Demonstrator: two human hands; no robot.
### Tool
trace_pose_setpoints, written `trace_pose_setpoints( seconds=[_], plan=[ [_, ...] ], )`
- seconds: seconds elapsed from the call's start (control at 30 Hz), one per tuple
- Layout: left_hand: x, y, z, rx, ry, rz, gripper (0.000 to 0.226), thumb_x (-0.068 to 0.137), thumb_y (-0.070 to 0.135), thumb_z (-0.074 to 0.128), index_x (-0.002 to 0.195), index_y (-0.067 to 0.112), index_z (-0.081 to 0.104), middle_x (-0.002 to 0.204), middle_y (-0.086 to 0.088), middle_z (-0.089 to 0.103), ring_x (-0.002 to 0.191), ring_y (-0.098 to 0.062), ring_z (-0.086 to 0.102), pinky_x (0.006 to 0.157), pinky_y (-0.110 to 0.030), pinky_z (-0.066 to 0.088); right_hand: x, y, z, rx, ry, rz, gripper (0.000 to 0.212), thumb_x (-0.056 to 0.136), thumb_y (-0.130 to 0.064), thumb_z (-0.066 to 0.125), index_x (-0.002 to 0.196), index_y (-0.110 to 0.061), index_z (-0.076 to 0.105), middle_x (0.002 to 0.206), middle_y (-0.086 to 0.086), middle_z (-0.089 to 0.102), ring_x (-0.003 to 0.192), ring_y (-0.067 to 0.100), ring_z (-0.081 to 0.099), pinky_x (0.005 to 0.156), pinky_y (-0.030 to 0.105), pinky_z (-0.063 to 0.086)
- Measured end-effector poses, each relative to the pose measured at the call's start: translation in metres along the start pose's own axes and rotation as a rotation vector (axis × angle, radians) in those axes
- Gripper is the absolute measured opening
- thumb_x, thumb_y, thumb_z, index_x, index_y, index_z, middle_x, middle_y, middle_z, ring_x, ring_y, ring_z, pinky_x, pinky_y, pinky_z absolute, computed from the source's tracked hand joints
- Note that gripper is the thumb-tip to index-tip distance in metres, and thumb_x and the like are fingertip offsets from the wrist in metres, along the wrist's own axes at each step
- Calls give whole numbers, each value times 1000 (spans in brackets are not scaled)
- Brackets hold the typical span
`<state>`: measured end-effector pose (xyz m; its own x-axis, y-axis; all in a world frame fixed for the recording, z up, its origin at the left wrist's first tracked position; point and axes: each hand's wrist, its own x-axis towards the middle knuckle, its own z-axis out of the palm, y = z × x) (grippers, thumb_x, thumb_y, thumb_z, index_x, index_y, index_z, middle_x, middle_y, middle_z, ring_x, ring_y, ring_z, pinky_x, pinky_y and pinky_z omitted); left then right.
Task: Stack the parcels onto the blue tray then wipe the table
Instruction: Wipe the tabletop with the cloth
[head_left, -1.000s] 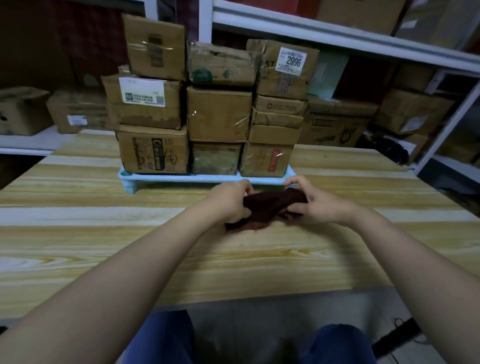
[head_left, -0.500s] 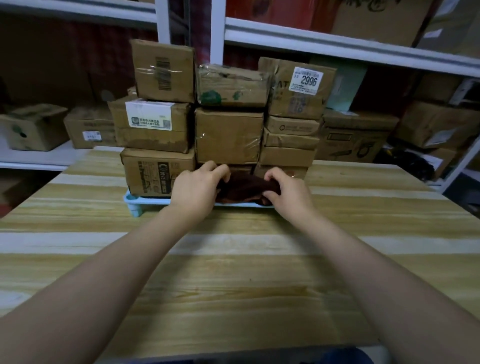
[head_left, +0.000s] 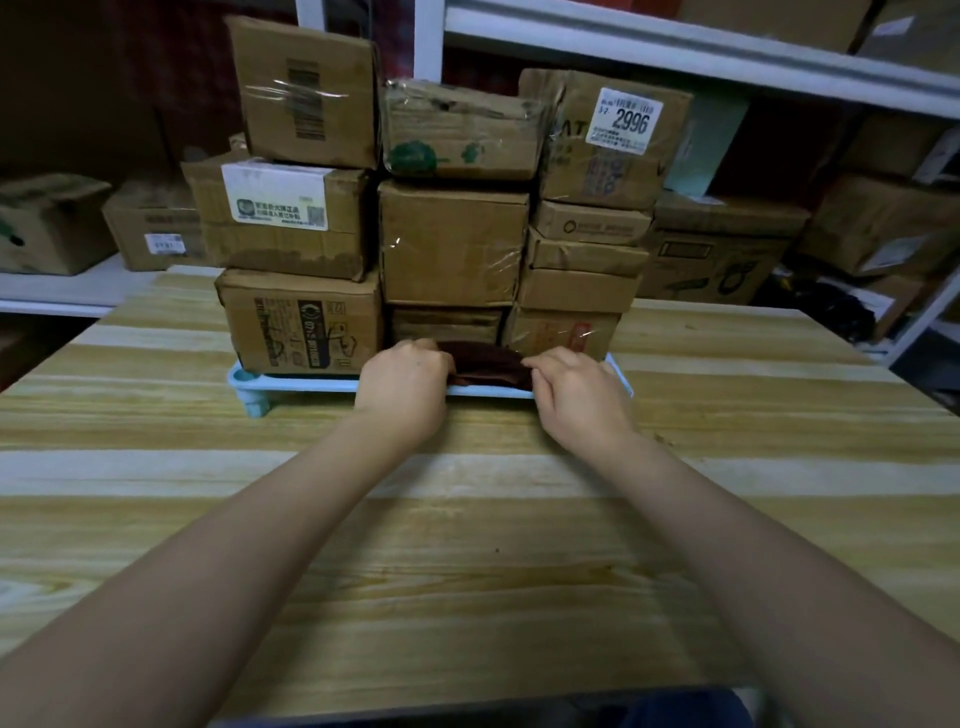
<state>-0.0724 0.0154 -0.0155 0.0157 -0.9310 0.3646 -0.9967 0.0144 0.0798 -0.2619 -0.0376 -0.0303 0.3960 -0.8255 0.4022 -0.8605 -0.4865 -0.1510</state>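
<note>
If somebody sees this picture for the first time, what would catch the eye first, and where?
The wall of cardboard parcels, stacked on the blue tray at the far side of the wooden table, dominates. Just in front, the left hand and the right hand grip a dark red cloth at the tray's front edge. A white 2996 label stands out at upper right.

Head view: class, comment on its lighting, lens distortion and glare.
Head view: dim, warm light, with the background in shadow; head view: wide-angle bending tilts the white shelf rail and fans the table; head view: glints on clear tape over the parcels; head view: the dark cloth gripped by left hand and right hand shows little detail.
</note>
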Motion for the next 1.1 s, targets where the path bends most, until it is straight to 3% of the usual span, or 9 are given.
trace_pose_setpoints(
  seconds=[0.1, 0.23, 0.37, 0.47, 0.57, 0.67, 0.73, 1.1],
  plan=[
    [-6, 3, 2, -119, 49, -59, 35, 91, 15, 51, 122, 25, 65, 113, -2, 64, 102, -24, 60, 78, -35, 52, -10, -3, -2, -4, -52, 54, 41, 105, -35, 38, 140, -21, 53, 135, 2, 61, 121, 29, 53, 101, 40, 33],
    [-20, 1, 2, -421, 370, -311, 20, 88, 26, 67, 104, 17, 61, 109, -7, 58, 104, -26, 53, 87, -37, 45, -17, -1, -5, 57, -38, 179, 42, 101, -45, 44, 138, -25, 50, 137, 0, 57, 129, 25, 40, 105, 43, 30],
    [-30, 2, -7, -506, 381, -886, 57, 76, 39, 79, 115, 11, 47, 131, -17, 41, 121, -34, 40, 99, -39, 35, -26, 1, -3, 89, -62, 403, 48, 94, -59, 50, 133, -31, 53, 156, 9, 29, 141, 35, 23, 113, 47, 26],
    [-38, -14, -5, -516, 382, -1056, 81, 70, 46, 82, 126, 8, 38, 148, -22, 22, 134, -37, 28, 109, -41, 26, -25, -1, 1, 103, -137, 555, 54, 88, -67, 53, 129, -32, 52, 160, 12, 18, 141, 42, 23, 114, 49, 28],
    [-43, -40, 0, -550, 333, -1077, 91, 66, 51, 82, 130, 6, 37, 156, -27, 9, 144, -38, 16, 115, -41, 22, -21, -1, 6, 170, -160, 578, 56, 90, -63, 56, 132, -26, 49, 158, 15, 18, 138, 42, 30, 113, 44, 33],
    [-45, -58, 7, -658, 304, -957, 83, 66, 48, 84, 125, 4, 45, 142, -19, 38, 133, -33, 37, 107, -39, 34, -19, -1, 6, 192, -139, 584, 59, 90, -59, 58, 135, -22, 48, 158, 17, 16, 140, 41, 29, 114, 42, 32],
    [-45, -61, 11, -683, 333, -943, 79, 66, 46, 85, 124, 4, 48, 135, -16, 45, 127, -30, 43, 102, -40, 38, -19, 1, 7, 203, -123, 583, 57, 91, -57, 59, 135, -21, 49, 159, 17, 15, 142, 41, 27, 114, 41, 31],
    [-22, -24, 21, -699, 327, -957, 80, 65, 47, 85, 125, 8, 49, 137, -15, 40, 118, -31, 52, 101, -39, 43, -16, 40, 2, 191, -45, 596, 48, 94, -49, 58, 130, -17, 53, 156, 20, 22, 139, 40, 34, 112, 40, 32]
  ],
)
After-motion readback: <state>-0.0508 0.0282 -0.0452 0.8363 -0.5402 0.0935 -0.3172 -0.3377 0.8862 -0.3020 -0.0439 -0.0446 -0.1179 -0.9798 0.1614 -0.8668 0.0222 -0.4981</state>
